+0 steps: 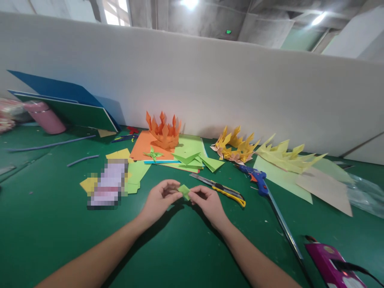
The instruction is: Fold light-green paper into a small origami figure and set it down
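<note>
A small folded piece of light green paper (184, 192) is held between my two hands, a little above the green tabletop. My left hand (162, 202) pinches its left corner between thumb and fingers. On the opposite side, my right hand (208, 204) grips the right corner the same way. Just beyond my right hand lies a yellow utility knife (229, 194) with its blade out. Behind my hands are folded light green paper pieces (187, 159) and a green paper star shape (153, 154). My fingers cover part of the held paper.
An orange paper crown (164, 134), a golden crown (234, 146) and a yellow one (289, 156) stand near the white partition (192, 80). At right lie a blue glue gun (255, 178) and a magenta power strip (336, 264). A blurred phone (109, 184) and pink bottle (45, 116) are left.
</note>
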Tool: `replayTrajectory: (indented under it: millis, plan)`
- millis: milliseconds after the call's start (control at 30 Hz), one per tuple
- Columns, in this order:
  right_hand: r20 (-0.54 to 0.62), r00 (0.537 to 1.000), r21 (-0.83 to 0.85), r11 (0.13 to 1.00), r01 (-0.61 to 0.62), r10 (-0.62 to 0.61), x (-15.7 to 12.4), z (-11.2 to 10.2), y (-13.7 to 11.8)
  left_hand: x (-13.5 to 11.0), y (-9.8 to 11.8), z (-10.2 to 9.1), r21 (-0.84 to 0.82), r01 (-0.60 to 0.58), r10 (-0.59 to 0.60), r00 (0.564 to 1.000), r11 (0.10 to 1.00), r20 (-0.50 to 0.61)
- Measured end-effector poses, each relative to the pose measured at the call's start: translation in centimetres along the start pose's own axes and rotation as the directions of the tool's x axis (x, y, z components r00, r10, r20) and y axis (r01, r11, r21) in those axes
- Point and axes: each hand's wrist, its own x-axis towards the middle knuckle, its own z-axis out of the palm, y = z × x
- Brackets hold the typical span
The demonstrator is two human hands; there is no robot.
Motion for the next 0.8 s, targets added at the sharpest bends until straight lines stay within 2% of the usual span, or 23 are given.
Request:
replayTrajectory:
  millis: [167,300,400,500,633,800]
  plan:
    - [0.020,0.999,0.070,0.997,-0.038,0.037,-0.13,0.04,-0.25,-0.02,0.32,-0.03,-0.018,-0.022,0.021,1.000,1.000,-0.023]
    - [0.026,1.000,0.043,0.999,-0.012,0.011,-0.10,0.14,-0.40,-0.08,0.43,0.03,-0.012,-0.015,0.015,1.000,1.000,-0.025]
    - [0.032,0.999,0.001,1.000,0.022,-0.022,-0.07,0.17,-0.33,-0.13,0.09,0.04,0.030,-0.052,0.052,0.998,0.998,-0.019]
    - [0.059,0.997,-0.030,0.999,0.041,-0.040,-0.15,0.23,-0.32,-0.26,-0.30,0.01,0.104,-0.115,0.116,0.993,0.988,-0.001]
    - [0.087,0.996,0.030,0.999,-0.021,0.018,-0.28,0.28,-0.56,-0.51,-0.40,0.09,0.188,-0.166,0.157,0.986,0.968,0.062]
    - [0.082,0.996,0.075,0.996,-0.037,0.031,-0.32,0.24,-0.72,-0.66,-0.37,0.47,0.167,-0.170,0.158,0.984,0.971,0.080]
